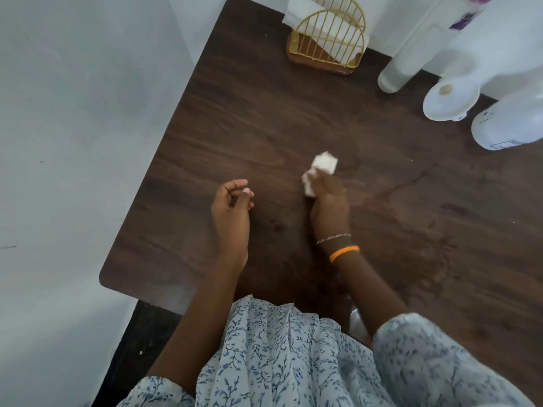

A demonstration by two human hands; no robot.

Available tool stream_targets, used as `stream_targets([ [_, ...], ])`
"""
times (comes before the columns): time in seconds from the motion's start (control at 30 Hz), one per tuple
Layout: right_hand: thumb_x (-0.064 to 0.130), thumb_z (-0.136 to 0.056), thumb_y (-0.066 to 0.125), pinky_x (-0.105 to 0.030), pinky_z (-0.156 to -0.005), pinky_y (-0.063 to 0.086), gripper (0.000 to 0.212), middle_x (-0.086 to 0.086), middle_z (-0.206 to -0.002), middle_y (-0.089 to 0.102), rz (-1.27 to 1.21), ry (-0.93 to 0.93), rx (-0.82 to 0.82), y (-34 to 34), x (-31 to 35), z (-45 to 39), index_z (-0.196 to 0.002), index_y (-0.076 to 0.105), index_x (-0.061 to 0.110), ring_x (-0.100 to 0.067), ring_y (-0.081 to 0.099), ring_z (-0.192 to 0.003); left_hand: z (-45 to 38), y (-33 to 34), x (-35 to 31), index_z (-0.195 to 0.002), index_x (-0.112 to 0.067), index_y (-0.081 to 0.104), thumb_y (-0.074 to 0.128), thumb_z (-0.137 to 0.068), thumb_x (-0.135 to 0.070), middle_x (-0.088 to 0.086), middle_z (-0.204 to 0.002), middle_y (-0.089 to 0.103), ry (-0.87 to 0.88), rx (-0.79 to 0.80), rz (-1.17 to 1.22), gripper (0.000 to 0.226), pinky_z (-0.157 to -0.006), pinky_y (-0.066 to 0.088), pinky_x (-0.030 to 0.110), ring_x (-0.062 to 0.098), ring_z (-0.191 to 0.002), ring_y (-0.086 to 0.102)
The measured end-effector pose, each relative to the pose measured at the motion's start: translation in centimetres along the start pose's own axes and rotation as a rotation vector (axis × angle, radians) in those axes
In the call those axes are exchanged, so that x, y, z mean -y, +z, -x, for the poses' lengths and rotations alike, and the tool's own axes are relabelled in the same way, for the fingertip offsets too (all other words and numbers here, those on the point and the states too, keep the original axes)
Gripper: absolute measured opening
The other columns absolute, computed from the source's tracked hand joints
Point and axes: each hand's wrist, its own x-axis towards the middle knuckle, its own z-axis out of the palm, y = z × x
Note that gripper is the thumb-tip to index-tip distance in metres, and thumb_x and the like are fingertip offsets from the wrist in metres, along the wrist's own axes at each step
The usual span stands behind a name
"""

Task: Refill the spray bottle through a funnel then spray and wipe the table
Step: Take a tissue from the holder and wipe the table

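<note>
My right hand (329, 201) grips a crumpled white tissue (320, 170) and presses it on the dark wooden table (235, 118) near the middle. Wet streaks show on the wood to the right of it. My left hand (232, 210) hovers to the left with fingers loosely curled and nothing in it. At the far right stand a white funnel (449, 98), a tall clear bottle (411, 57) with a purple label, and a white bottle (511, 124) whose top is cut off by the frame.
A gold wire napkin holder (326, 45) with white tissues stands at the table's far edge. A white wall runs along the left side. The table's left edge and rounded near corner (105, 277) lie close to my left arm.
</note>
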Motion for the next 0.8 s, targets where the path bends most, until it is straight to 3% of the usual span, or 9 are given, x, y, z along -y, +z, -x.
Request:
stream_targets([
  [0.13,0.015,-0.096,0.038,-0.036,-0.089,0.050,0.033,-0.015,-0.121,0.063,-0.067,-0.423,0.243,0.4,2.2,6.3,-0.111,0.067,0.009,-0.032,0.060,-0.112,0.2,1.0,0.1,-0.097,-0.011,0.059,0.052,-0.090,-0.002,-0.001,-0.078,0.059,0.003,0.015,-0.027,0.014,-0.064,0.046,0.011,-0.006,-0.065,0.057],
  [0.2,0.019,-0.096,0.042,-0.031,-0.094,0.048,0.030,-0.009,-0.123,0.063,-0.065,-0.571,0.362,-1.1,-0.1,6.6,-0.110,0.067,0.012,-0.027,0.059,-0.114,0.1,1.4,0.0,-0.097,-0.012,0.059,0.052,-0.090,-0.002,-0.002,-0.077,0.059,-0.001,0.037,-0.033,0.014,-0.064,0.046,0.011,-0.006,-0.063,0.056],
  [0.3,0.022,-0.091,0.047,-0.023,-0.105,0.033,0.030,-0.013,-0.122,0.063,-0.036,-0.364,0.248,-3.7,-4.7,2.7,-0.112,0.066,0.013,-0.029,0.058,-0.114,0.3,1.7,0.0,-0.096,-0.014,0.059,0.051,-0.091,-0.003,-0.002,-0.078,0.059,-0.007,0.076,-0.048,0.014,-0.066,0.047,0.011,-0.001,-0.067,0.055],
  [0.43,0.012,-0.085,0.044,-0.025,-0.099,0.034,0.036,-0.020,-0.124,0.059,0.049,0.104,-0.028,-5.1,-7.6,-4.0,-0.112,0.066,0.006,-0.034,0.054,-0.116,0.7,1.7,0.3,-0.094,-0.017,0.059,0.051,-0.091,-0.004,0.000,-0.082,0.060,0.005,0.084,-0.067,0.016,-0.067,0.047,0.013,0.003,-0.075,0.057],
  [0.5,0.009,-0.086,0.047,-0.029,-0.103,0.031,0.033,-0.025,-0.124,0.057,0.067,0.124,-0.033,-2.8,-5.2,-5.9,-0.113,0.065,0.003,-0.041,0.051,-0.119,0.8,1.7,0.5,-0.095,-0.015,0.059,0.051,-0.091,-0.003,0.000,-0.081,0.059,0.006,0.066,-0.059,0.015,-0.068,0.046,0.013,0.002,-0.074,0.056],
  [0.57,0.017,-0.088,0.045,-0.035,-0.105,0.034,0.035,-0.027,-0.122,0.058,0.029,0.019,0.011,0.2,-1.4,-6.8,-0.111,0.066,0.000,-0.042,0.052,-0.118,0.8,1.7,0.6,-0.095,-0.014,0.059,0.051,-0.090,-0.002,0.000,-0.080,0.059,0.020,0.033,-0.051,0.014,-0.067,0.046,0.013,0.002,-0.074,0.056],
  [0.63,0.012,-0.084,0.052,-0.044,-0.093,0.047,0.029,-0.025,-0.115,0.063,-0.034,-0.148,0.076,2.3,2.5,-6.1,-0.105,0.069,-0.001,-0.040,0.057,-0.112,0.7,1.5,0.6,-0.091,-0.018,0.059,0.052,-0.089,-0.002,0.000,-0.080,0.059,0.047,-0.018,-0.042,0.018,-0.067,0.046,0.014,0.002,-0.072,0.056],
  [0.73,0.008,-0.085,0.053,-0.042,-0.098,0.044,0.027,-0.022,-0.120,0.060,-0.085,-0.410,0.313,2.4,4.9,-2.7,-0.105,0.067,0.000,-0.036,0.053,-0.117,0.5,1.1,0.5,-0.086,-0.022,0.060,0.053,-0.089,-0.002,-0.002,-0.079,0.060,0.062,-0.065,-0.046,0.021,-0.066,0.047,0.014,-0.002,-0.064,0.055],
  [0.8,0.013,-0.086,0.047,-0.041,-0.090,0.050,0.029,-0.018,-0.116,0.065,-0.091,-0.545,0.395,1.0,3.2,-0.7,-0.103,0.069,0.004,-0.034,0.060,-0.110,0.6,1.1,0.6,-0.086,-0.022,0.060,0.052,-0.089,-0.002,-0.002,-0.077,0.060,0.056,-0.060,-0.044,0.022,-0.064,0.047,0.013,-0.003,-0.063,0.056],
])
